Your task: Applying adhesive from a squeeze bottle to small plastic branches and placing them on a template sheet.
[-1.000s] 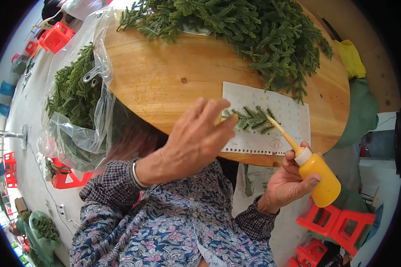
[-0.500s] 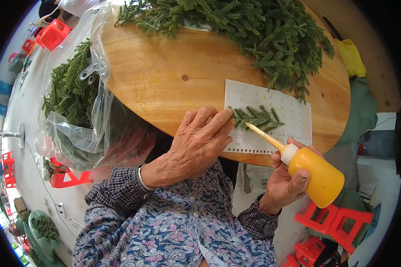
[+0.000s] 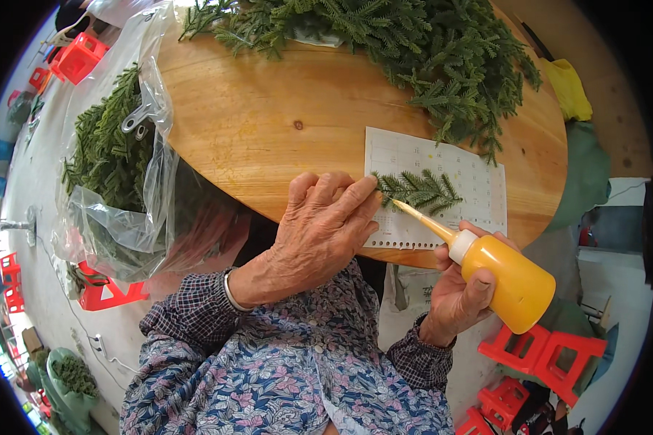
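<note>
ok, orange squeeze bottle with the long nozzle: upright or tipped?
Tipped. The orange squeeze bottle lies slanted in the right hand, nozzle aimed up-left at the small green sprig on the white sheet.

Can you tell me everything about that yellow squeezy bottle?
The squeeze bottle looks like soft plastic, orange-yellow, with a white collar and a long thin nozzle. The right hand grips its body, tilted so the nozzle tip points at the stem end of a small green sprig lying on a white sheet.
</note>
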Available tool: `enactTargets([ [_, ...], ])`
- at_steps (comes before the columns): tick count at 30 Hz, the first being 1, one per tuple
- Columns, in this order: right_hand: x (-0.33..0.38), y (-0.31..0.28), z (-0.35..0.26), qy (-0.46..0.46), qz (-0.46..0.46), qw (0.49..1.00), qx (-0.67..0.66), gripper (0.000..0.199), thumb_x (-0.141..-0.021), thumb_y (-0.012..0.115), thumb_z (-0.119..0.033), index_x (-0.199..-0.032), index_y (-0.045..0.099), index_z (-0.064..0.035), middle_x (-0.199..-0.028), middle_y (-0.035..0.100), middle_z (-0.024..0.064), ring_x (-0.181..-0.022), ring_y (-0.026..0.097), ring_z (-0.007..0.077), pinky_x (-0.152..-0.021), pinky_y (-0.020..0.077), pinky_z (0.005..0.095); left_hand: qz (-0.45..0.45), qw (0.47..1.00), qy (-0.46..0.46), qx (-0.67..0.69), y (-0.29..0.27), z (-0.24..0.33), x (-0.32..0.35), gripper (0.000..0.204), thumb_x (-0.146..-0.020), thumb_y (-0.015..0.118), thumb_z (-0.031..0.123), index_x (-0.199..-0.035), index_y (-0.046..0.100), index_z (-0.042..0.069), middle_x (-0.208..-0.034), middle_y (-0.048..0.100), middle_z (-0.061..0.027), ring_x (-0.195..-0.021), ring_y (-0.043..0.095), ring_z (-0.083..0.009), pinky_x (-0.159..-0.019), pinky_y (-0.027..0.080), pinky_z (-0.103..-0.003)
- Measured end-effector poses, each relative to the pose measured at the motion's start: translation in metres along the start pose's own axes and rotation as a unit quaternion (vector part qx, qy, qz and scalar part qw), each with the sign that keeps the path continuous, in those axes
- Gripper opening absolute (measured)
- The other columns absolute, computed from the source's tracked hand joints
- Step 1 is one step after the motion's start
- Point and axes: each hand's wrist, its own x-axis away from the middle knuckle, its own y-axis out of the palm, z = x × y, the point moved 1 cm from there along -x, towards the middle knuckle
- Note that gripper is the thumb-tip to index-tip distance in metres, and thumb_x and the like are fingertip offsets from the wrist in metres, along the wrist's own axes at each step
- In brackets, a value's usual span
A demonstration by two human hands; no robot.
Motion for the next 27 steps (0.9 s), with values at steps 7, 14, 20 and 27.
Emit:
enactTargets([
  [7,0.000,0.004,-0.002,-0.017,0.023,1.000,0.009,0.057,-0.078,0.068,-0.035,-0.118,0.041,-0.0037,-0.099,0.063,0.0250,-0.054,0.060,0.0219,-0.045,0.0485,0.0238,0.009,1.000,-0.010,0.003,0.002,-0.001,0.001,0.032,-0.077,0.065,0.018,-0.105,0.062,0.004,-0.125,0.047,-0.0079,-0.102,0.046,-0.0230,-0.094,0.027,-0.040],
  [14,0.000,-0.002,-0.003,-0.021,0.035,0.999,0.030,0.056,-0.079,0.068,-0.035,-0.118,0.041,-0.0047,-0.100,0.063,0.0248,-0.053,0.059,0.0215,-0.046,0.0481,0.0238,0.009,1.000,-0.007,0.003,0.004,-0.002,0.003,0.031,-0.077,0.065,0.018,-0.105,0.063,0.005,-0.124,0.047,-0.0062,-0.103,0.046,-0.0217,-0.098,0.022,-0.042],
  [20,-0.001,0.000,-0.009,-0.028,0.040,0.998,0.033,0.055,-0.080,0.067,-0.034,-0.118,0.041,-0.0049,-0.100,0.063,0.0246,-0.053,0.059,0.0217,-0.046,0.0480,0.0242,0.010,1.000,-0.014,0.011,0.004,-0.001,0.002,0.029,-0.078,0.065,0.018,-0.104,0.063,0.006,-0.123,0.048,-0.0051,-0.102,0.047,-0.0212,-0.100,0.019,-0.044],
  [27,-0.001,-0.006,-0.008,-0.048,0.055,0.996,0.050,0.053,-0.081,0.066,-0.034,-0.118,0.042,-0.0054,-0.101,0.062,0.0240,-0.055,0.059,0.0219,-0.046,0.0478,0.0241,0.018,1.000,-0.022,0.011,0.005,0.000,0.002,0.027,-0.078,0.065,0.017,-0.103,0.065,0.006,-0.122,0.051,-0.0040,-0.103,0.048,-0.0201,-0.101,0.017,-0.044],
])
